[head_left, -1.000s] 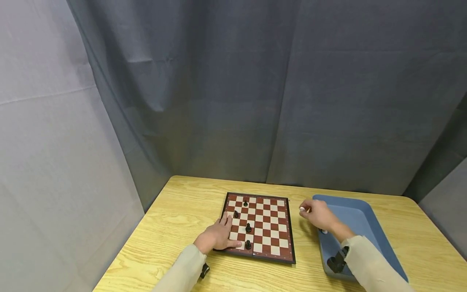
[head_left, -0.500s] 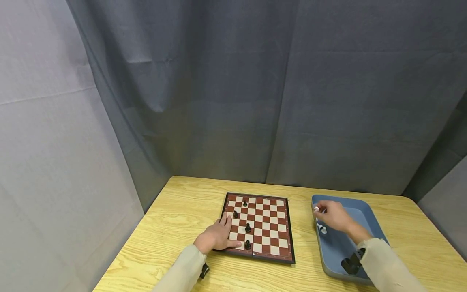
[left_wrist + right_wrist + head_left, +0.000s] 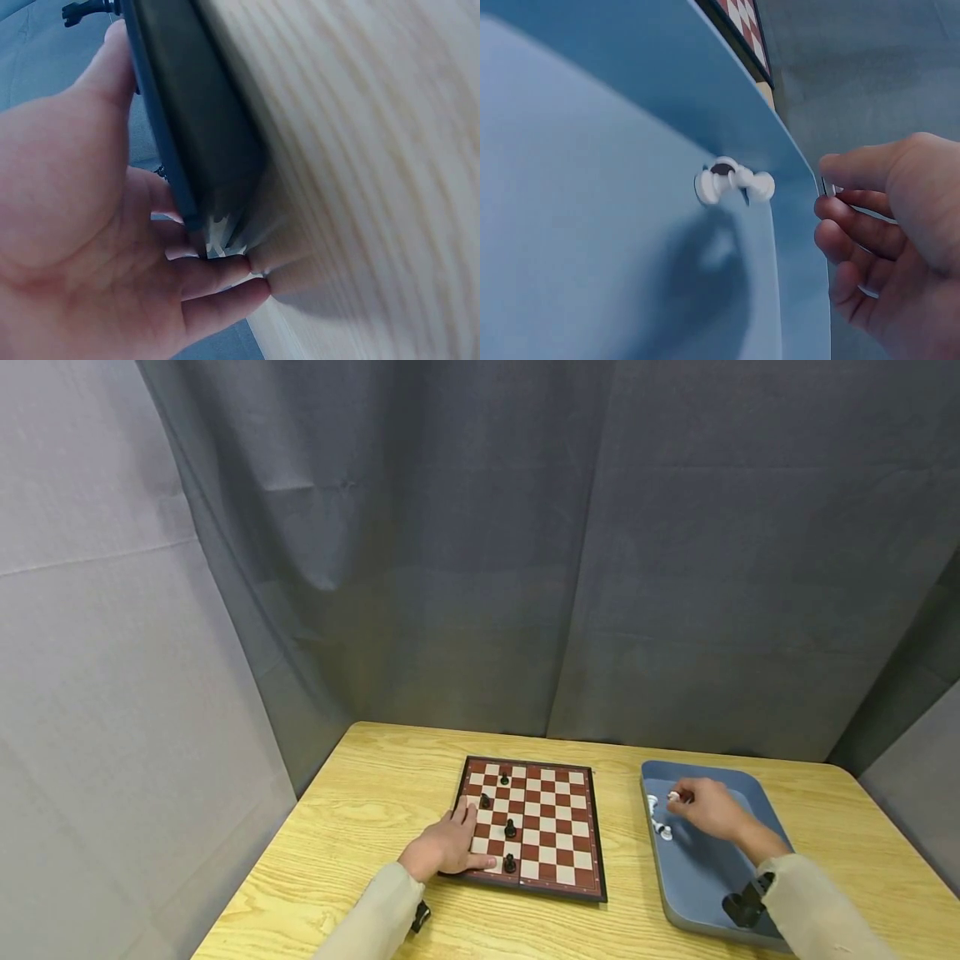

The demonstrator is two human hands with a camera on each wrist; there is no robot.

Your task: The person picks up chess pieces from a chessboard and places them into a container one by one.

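My left hand (image 3: 447, 845) rests on the near left corner of a red and white chessboard (image 3: 558, 827), its fingers straight and the thumb beside a black chess piece (image 3: 510, 863). In the left wrist view, fingertips (image 3: 259, 289) of this hand reach the table past the board's dark edge (image 3: 161, 150). Over the blue tray (image 3: 697, 893), my right hand (image 3: 708, 810) pinches a small white chess piece (image 3: 829, 187) between thumb and fingers, which hide much of it. Other white chess pieces (image 3: 663, 832) lie on the tray floor by its left wall.
Several black chess pieces (image 3: 510, 828) stand on the board's left half. The wooden table (image 3: 360, 810) extends around board and tray. A grey curtain (image 3: 480, 568) hangs behind its far edge, with a pale cloth (image 3: 112, 693) at the left.
My right hand has moved right with the white chess piece, from the gap between board and tray to over the tray, uncovering the white pieces there. The left hand stays put.
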